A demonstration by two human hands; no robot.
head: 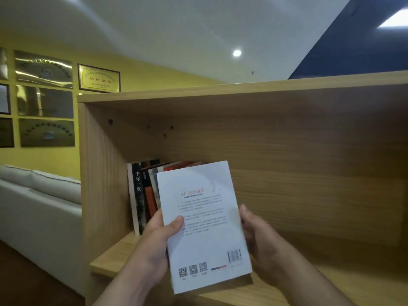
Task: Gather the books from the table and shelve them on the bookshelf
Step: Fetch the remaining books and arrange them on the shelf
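A white paperback book (203,224) faces me back cover up, with a barcode and QR codes near its lower edge. My left hand (154,241) grips its left edge, thumb lying across the cover. My right hand (258,237) holds the right edge, fingers mostly hidden behind the book. The book is held in front of the open compartment of a light wooden bookshelf (287,155). Several upright books (143,191) stand at the compartment's left end, partly hidden behind the white book.
The shelf board (114,255) runs under the book, and the compartment right of the standing books is bare wood. A white sofa (37,208) stands to the left. Framed plaques (99,78) hang on the yellow wall.
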